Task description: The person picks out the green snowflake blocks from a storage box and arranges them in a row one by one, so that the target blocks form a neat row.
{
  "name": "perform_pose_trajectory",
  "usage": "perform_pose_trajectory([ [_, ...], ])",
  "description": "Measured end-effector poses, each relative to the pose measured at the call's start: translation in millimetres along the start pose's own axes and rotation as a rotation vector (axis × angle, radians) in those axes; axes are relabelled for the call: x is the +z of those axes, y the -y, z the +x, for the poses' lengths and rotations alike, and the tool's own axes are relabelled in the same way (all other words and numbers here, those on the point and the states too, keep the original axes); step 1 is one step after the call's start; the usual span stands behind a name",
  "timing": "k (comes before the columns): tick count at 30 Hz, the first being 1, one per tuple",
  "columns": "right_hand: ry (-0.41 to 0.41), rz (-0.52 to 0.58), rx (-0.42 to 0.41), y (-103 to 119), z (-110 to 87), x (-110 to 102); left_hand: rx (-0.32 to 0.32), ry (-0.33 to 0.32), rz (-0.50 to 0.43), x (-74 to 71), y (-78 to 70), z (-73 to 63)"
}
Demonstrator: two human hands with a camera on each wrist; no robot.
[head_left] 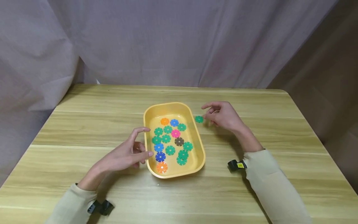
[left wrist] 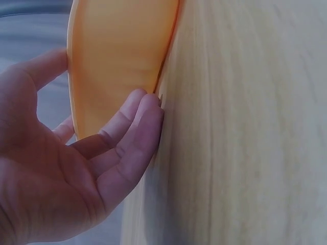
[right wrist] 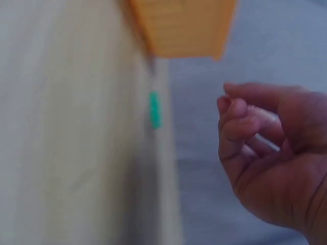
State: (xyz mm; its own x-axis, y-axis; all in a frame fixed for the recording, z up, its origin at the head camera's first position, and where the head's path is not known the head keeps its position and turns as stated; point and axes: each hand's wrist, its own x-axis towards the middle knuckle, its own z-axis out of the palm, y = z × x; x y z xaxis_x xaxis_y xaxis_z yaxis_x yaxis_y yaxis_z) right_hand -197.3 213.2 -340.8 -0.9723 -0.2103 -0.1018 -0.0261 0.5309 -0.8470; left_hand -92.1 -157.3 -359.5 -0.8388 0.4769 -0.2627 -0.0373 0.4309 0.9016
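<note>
A yellow plastic tray (head_left: 198, 161) stands on the table, holding several notched snowflake discs: green, orange, blue, a pink one (head_left: 175, 133) and a brown one (head_left: 179, 141). My left hand (head_left: 130, 154) grips its left wall, thumb and index finger over the rim; in the left wrist view the other fingers (left wrist: 134, 148) bend against the outer side. Beyond the tray's right side, a green snowflake disc (head_left: 199, 119) lies on the table. My right hand (head_left: 223, 116) hovers just right of that disc, fingers loosely bent. The right wrist view shows a gap between hand and disc (right wrist: 155, 109).
The wooden table (head_left: 268, 124) spreads out on all sides of the tray. Grey curtains (head_left: 156, 43) hang behind its far edge and at the sides. Each sleeve carries a black wrist camera, such as the right one (head_left: 236, 165).
</note>
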Motion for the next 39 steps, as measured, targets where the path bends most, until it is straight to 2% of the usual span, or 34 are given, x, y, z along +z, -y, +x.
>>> perform_pose_trajectory([
  [5,0.062,-0.069,-0.159,27.3,-20.4,5.2,0.003,-0.001,0.0,-1.2,-0.7,-1.2],
  [9,0.197,-0.149,-0.292,43.2,-34.1,19.7,0.003,-0.003,0.002,-2.0,-1.9,-1.9],
  [12,0.3,-0.228,-0.33,48.8,-41.2,30.5,-0.002,-0.002,-0.001,-2.0,-2.9,-2.3],
  [14,0.339,-0.28,-0.343,50.0,-44.4,35.8,-0.004,-0.002,-0.003,-1.9,-3.7,-2.5],
  [17,0.33,-0.385,-0.38,51.8,-49.4,41.4,-0.004,-0.001,-0.005,-1.9,-4.6,-2.9],
  [22,0.259,-0.564,-0.488,53.6,-57.0,48.1,0.006,0.001,-0.012,-1.6,-5.5,-1.9],
  [27,0.285,-0.639,-0.509,52.8,-62.3,53.4,0.009,0.006,-0.021,-0.2,-6.4,0.3],
  [33,0.395,-0.657,-0.456,47.8,-61.7,59.6,0.002,0.005,-0.014,1.0,-7.1,0.6],
  [39,0.417,-0.703,-0.44,49.0,-59.0,64.3,0.005,0.002,-0.015,0.6,-7.7,0.4],
])
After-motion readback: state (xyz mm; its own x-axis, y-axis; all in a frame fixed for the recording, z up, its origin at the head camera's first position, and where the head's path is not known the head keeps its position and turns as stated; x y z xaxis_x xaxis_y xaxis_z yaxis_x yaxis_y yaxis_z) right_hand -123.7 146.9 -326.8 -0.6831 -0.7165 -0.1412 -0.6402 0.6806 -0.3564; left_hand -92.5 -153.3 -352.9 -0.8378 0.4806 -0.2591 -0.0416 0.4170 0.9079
